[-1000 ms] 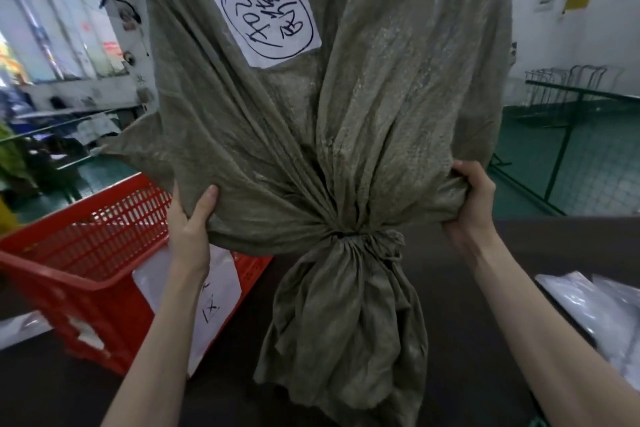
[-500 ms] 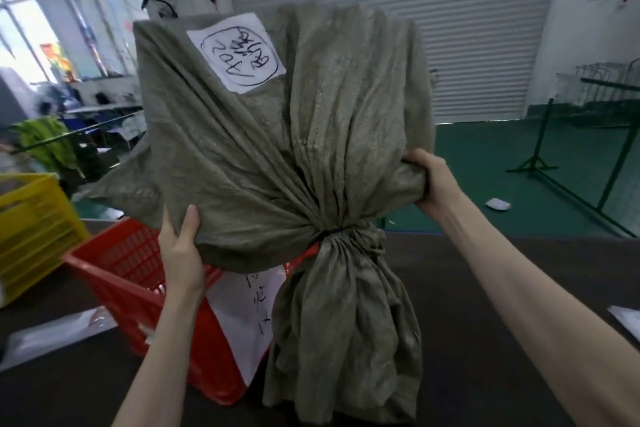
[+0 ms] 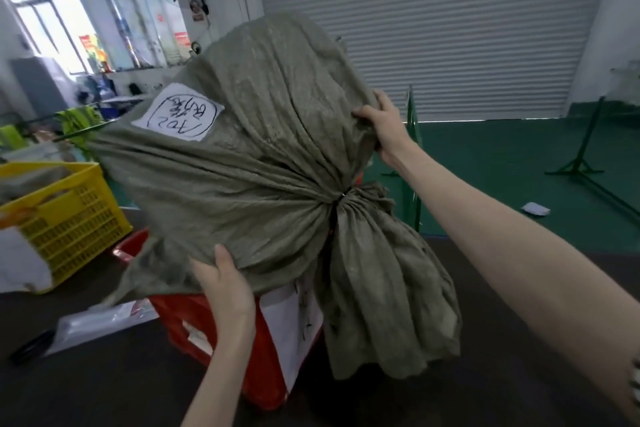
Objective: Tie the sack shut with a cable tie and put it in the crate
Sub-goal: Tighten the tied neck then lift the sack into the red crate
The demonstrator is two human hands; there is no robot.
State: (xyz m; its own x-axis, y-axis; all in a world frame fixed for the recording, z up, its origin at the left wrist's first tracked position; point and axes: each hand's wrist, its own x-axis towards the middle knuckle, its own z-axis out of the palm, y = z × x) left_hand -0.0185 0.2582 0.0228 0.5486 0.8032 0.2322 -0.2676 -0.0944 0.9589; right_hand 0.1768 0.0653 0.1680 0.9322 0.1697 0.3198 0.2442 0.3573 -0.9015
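Your tied sack [image 3: 263, 163] above the red crate [image 3: 214, 319].
Your left hand [image 3: 227, 282] and right hand [image 3: 382, 125] have their fingers clenched on its cloth.

Dark table [image 3: 104, 392], red crate [image 3: 194, 319], plastic sleeve [image 3: 100, 322]

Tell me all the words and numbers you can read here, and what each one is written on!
White label on the sack: hand-drawn, circled writing seen upside down; looks like "402" plus characters I cannot read.
White sheet on the red crate: a few handwritten marks, mostly hidden, unreadable.
Red signs on the far wall: too small and blurred.
Sticker on the wall fan: too blurred.
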